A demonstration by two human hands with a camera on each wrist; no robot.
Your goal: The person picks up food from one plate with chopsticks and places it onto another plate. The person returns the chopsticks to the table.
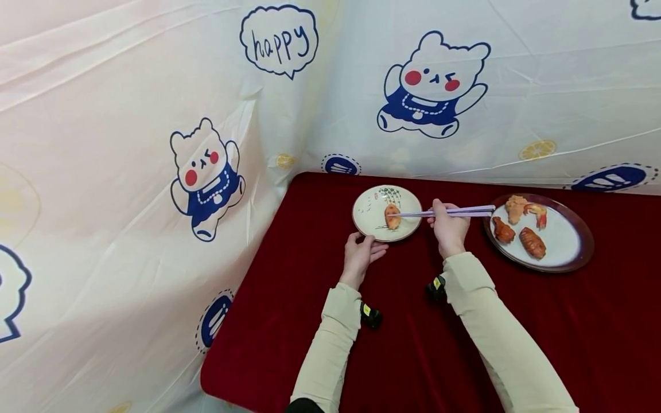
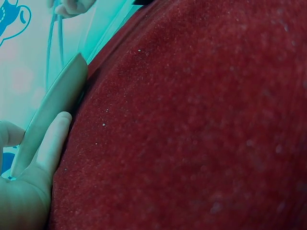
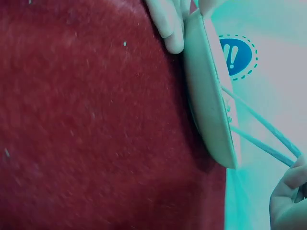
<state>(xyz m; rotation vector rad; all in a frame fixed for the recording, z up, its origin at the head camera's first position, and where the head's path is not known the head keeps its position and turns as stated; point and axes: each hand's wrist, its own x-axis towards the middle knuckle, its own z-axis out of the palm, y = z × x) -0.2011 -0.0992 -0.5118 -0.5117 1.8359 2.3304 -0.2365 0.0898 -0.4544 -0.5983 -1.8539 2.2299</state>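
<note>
My left hand (image 1: pixel 358 261) pinches the near rim of a small cream plate (image 1: pixel 365 215), thumb at the edge and fingers beneath. The left wrist view shows the plate's side (image 2: pixel 60 96) tilted between the thumb and a finger (image 2: pixel 55 136). An oval golden-brown food piece (image 1: pixel 393 221) lies on this plate, over its painted design. In my right hand (image 1: pixel 449 226) is a pair of lilac chopsticks (image 1: pixel 472 211), held level, with the tips at the food piece. The right wrist view has the two chopsticks (image 3: pixel 268 127) spread apart, their tips hidden behind the plate's rim.
To the right stands a larger brown-rimmed plate (image 1: pixel 583 241) with a shrimp (image 1: pixel 538 214), a chicken wing (image 1: pixel 532 243), a small drumstick (image 1: pixel 503 230) and a pale fried piece (image 1: pixel 515 209). Dark red cloth (image 1: pixel 289 298) covers the table. Printed curtains (image 1: pixel 330 103) hang behind and left.
</note>
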